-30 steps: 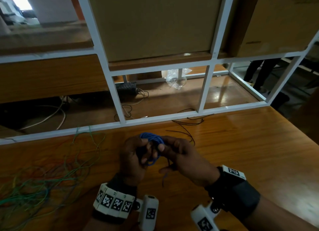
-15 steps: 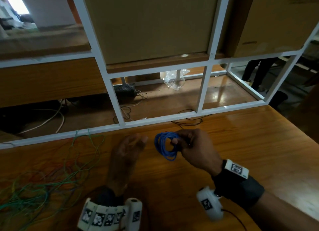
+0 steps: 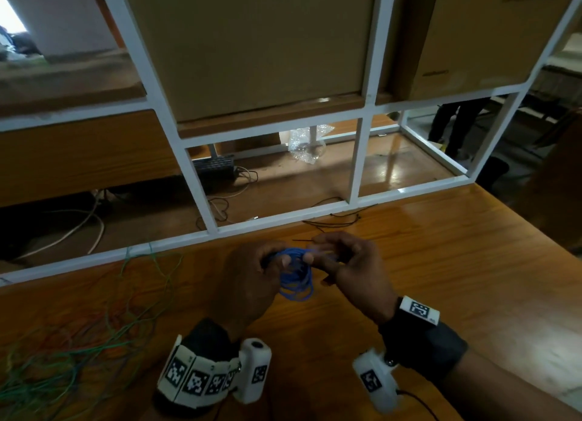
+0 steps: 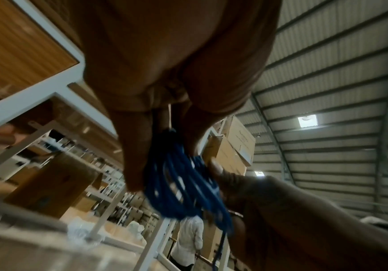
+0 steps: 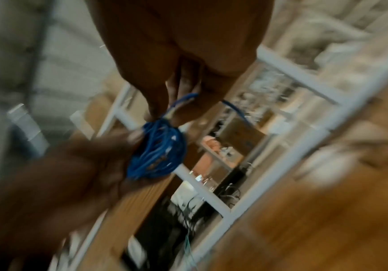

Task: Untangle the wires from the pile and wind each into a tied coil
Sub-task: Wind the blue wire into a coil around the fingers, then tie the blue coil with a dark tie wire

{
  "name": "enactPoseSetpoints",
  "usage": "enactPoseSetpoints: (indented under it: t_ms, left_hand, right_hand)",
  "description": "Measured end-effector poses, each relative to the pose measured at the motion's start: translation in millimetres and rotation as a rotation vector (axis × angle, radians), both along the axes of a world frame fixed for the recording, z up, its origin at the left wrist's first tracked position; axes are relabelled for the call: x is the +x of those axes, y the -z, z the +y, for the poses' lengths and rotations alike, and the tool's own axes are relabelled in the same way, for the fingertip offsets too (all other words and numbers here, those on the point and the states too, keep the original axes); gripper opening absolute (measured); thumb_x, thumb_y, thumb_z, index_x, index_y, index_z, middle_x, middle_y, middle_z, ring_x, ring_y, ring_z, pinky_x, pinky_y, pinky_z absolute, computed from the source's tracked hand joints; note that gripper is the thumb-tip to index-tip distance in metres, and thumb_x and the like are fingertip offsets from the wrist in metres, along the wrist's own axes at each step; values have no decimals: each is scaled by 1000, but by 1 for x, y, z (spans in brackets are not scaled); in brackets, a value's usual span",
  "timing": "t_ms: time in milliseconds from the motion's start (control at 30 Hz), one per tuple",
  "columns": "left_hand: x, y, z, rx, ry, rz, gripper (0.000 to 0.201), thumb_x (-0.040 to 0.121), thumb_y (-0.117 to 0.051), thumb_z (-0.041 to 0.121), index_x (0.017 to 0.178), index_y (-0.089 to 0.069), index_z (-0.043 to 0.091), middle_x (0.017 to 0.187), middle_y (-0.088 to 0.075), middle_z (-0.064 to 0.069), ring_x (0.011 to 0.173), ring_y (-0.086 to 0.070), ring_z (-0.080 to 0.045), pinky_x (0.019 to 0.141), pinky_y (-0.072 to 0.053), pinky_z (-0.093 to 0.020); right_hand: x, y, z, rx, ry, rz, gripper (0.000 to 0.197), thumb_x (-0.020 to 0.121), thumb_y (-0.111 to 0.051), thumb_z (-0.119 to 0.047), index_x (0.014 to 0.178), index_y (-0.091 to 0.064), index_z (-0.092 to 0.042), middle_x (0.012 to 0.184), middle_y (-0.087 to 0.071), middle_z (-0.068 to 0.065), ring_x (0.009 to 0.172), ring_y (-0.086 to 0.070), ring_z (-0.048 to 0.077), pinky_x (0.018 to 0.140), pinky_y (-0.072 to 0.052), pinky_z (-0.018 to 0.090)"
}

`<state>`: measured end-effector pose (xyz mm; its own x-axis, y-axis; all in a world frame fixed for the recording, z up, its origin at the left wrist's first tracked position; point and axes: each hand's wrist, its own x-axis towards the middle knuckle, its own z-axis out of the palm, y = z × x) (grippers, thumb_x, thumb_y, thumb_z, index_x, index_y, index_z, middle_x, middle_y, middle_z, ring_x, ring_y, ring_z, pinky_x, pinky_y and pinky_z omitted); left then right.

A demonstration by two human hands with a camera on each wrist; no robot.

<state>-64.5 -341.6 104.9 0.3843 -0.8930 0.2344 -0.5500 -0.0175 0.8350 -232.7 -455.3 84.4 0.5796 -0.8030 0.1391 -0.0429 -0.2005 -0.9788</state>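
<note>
Polished brown wooden desk [image 3: 441, 294] carries the work; a white metal shelf frame [image 3: 201, 206] runs along its far edge, beyond both hands. Loose pile of thin green, red and orange wires [image 3: 63, 351] lies on the desk well to the outer side of the left hand, not yet sorted. A few thin black ties or wire lengths [image 3: 340, 224] lie on the desk just beyond the right hand, by the frame. Left hand [image 3: 252, 282] is curled, thumb and fingers pinching the top of the small coil of blue insulated wire [image 3: 296, 279], which hangs between the two hands above the desk, clear of it. Right hand [image 3: 346, 263] is also curled, fingertips pinching at the coil's top; the right wrist view shows a short blue tail [image 5: 234, 110] running out past those fingers, and a thin dark strand pokes out beyond them in the head view; cannot tell whether it is a tie. Judgement: coil is wound, not yet secured. Risks: the lower loops hang free and already splay, so a slack left pinch would let them spring open; the unsecured tail could slip back out; a tie cinched over only some turns would leave others loose.
</note>
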Motion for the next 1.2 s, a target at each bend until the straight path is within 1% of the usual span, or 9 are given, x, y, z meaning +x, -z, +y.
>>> enactPoseSetpoints:
  t_ms: [133, 233, 300, 433, 567, 733, 933, 1067, 1200]
  left_hand:
    - [-7, 10, 0, -176, -140, 276, 23, 96, -62, 16, 101, -72, 36, 100, -76, 4, 96, -72, -17, 81, -60, -39]
    - [-18, 14, -6, -273, -206, 464, 22, 97, -61, 15, 104, -76, 29, 104, -76, -4, 100, -71, -27, 86, -57, -52]
    - [-30, 15, -10, -314, -238, 579, 25, 95, -61, 15, 102, -76, 34, 105, -75, -6, 102, -70, -28, 86, -56, -50]
    - [-49, 17, -15, -369, -263, 774, 21, 92, -60, 16, 109, -72, 17, 105, -75, -9, 102, -70, -30, 77, -58, -38]
    - [-53, 26, -13, -365, -281, 735, 27, 94, -64, 28, 117, -69, 15, 110, -74, -9, 105, -69, -29, 88, -56, -51]
    - [-58, 31, -11, -276, -272, 618, 35, 87, -68, 41, 118, -70, 25, 111, -74, -5, 106, -69, -26, 89, -55, -54]
    - [-34, -1, -5, 79, 18, 777, 39, 84, -73, 15, 121, -64, 15, 108, -75, -5, 100, -72, -21, 78, -58, -32]
    - [-7, -17, -9, 344, 175, 648, 40, 78, -77, 25, 112, -69, 6, 106, -74, -14, 101, -71, -28, 87, -58, -41]
    - [12, -12, -12, 381, 215, 784, 35, 84, -69, 17, 113, -67, -3, 114, -69, -24, 110, -66, -35, 97, -53, -47]
  right_hand:
    - [-8, 5, 7, 30, -108, -47, 28, 98, -62, -36, 119, -76, -23, 109, -78, -5, 100, -74, 23, 71, -62, 57]
    - [-8, 5, 19, -66, -190, -40, 33, 104, -51, -37, 135, -63, -36, 125, -70, -22, 111, -69, 10, 85, -62, 42]
    - [-3, 1, 23, -58, -168, -93, 33, 106, -48, -34, 137, -60, -36, 127, -69, -18, 117, -66, 7, 91, -61, 39]
    - [1, 1, 22, 38, -117, -168, 32, 109, -46, -25, 134, -65, -20, 122, -73, 1, 115, -69, 21, 88, -59, 59]
    - [-6, 1, 21, -46, -170, -103, 31, 107, -51, -30, 135, -64, -25, 121, -73, -4, 112, -70, 17, 87, -61, 53]
    - [-6, 10, 16, -94, -66, -66, 23, 101, -65, -27, 123, -71, -21, 109, -77, -6, 101, -73, 14, 84, -61, 50]
    - [-11, 19, 2, -183, -47, 46, 24, 100, -66, -21, 123, -72, -19, 107, -77, -7, 96, -74, 9, 77, -64, 40]
    - [-7, 19, 2, -320, -103, 182, 23, 100, -66, -23, 123, -71, -24, 107, -75, -12, 92, -71, -1, 72, -62, 25]
    - [1, 18, -4, -196, -235, 204, 41, 101, -63, -38, 139, -61, -23, 126, -71, -6, 112, -68, 7, 87, -62, 39]
